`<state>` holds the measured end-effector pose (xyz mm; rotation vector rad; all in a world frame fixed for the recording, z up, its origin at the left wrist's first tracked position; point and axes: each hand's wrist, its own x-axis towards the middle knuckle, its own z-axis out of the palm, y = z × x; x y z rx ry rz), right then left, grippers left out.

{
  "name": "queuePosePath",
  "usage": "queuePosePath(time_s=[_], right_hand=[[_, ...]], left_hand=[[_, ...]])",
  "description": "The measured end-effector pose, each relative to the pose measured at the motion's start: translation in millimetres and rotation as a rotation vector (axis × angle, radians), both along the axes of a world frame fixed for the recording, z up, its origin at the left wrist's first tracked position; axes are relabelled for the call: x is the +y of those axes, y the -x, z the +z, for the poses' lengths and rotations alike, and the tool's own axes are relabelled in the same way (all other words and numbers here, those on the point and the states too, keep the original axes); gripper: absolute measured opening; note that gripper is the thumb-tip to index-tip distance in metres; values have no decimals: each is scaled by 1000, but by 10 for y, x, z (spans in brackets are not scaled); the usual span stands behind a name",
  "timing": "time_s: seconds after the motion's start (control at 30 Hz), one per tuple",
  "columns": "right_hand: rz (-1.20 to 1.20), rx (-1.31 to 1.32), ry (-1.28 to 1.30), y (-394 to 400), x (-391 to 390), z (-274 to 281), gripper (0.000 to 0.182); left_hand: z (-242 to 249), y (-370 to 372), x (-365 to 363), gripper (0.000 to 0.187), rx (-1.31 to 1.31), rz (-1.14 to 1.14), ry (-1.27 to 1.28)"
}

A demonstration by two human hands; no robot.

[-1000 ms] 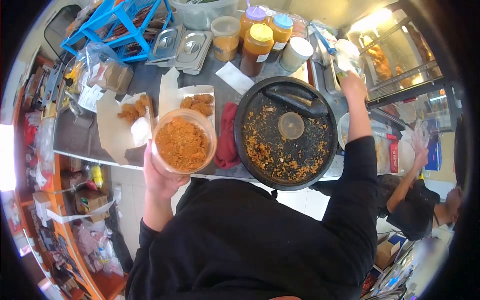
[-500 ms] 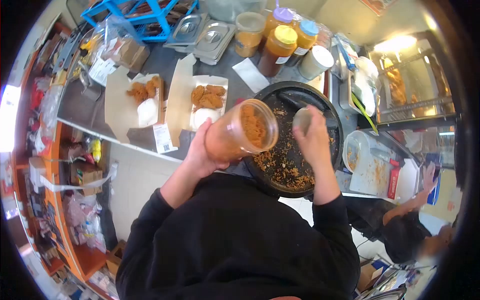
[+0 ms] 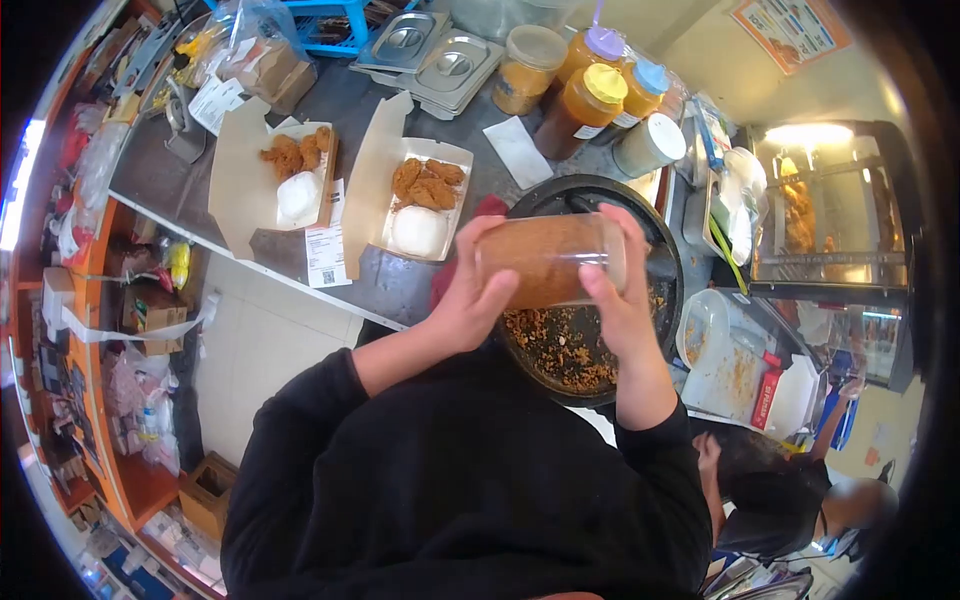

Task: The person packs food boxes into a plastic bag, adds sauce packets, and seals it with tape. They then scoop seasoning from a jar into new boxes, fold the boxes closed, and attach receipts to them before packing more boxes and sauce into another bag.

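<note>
A clear jar of orange-brown crumbs (image 3: 548, 262) lies sideways between my hands, above a round black pan (image 3: 672, 300) with crumbs scattered in it. My left hand (image 3: 478, 285) is wrapped round the jar's base end. At its other end my right hand (image 3: 622, 280) grips the lid end, thumb in front. To the left, two open cardboard boxes hold fried chicken and a white round item: the nearer box (image 3: 373, 205) and the farther box (image 3: 236, 185).
Sauce bottles (image 3: 585, 110), a white-lidded shaker (image 3: 650, 146) and metal lids (image 3: 455, 70) stand at the back. A glass warming cabinet (image 3: 825, 210) is on the right. Another person (image 3: 775, 500) is at the lower right. Orange shelving (image 3: 125, 440) runs along the left.
The jar has tipped to lie level, and my right hand has come from over the pan onto its mouth end. The view has shifted, and the other person has moved.
</note>
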<state>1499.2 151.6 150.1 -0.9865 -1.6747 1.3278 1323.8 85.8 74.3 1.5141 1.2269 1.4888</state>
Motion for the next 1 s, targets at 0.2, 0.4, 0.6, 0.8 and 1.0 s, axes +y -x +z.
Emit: queuePosePath(time_s=[0.2,0.4,0.6,0.8,1.0], right_hand=[[-360,-296,-192,-488,415,272,57],[-728,-1259,-647,-1244,1369,58,66],[-499,-1403,-390,-1097,1920,-477,46],[-505,-1175,-144,-946,1750,-499,58],[-663,-833,-526,-575,1171,-285,45]], left_hand=[[378,387,-166,87,217,-34,-256],[-7,1329,-692,37,167,968,-118],[-959,1887,-942,38,766,911,602],[-1513,2101,-691,69,1241,580,787],[-1543,2436,-572,57,317,507,618]])
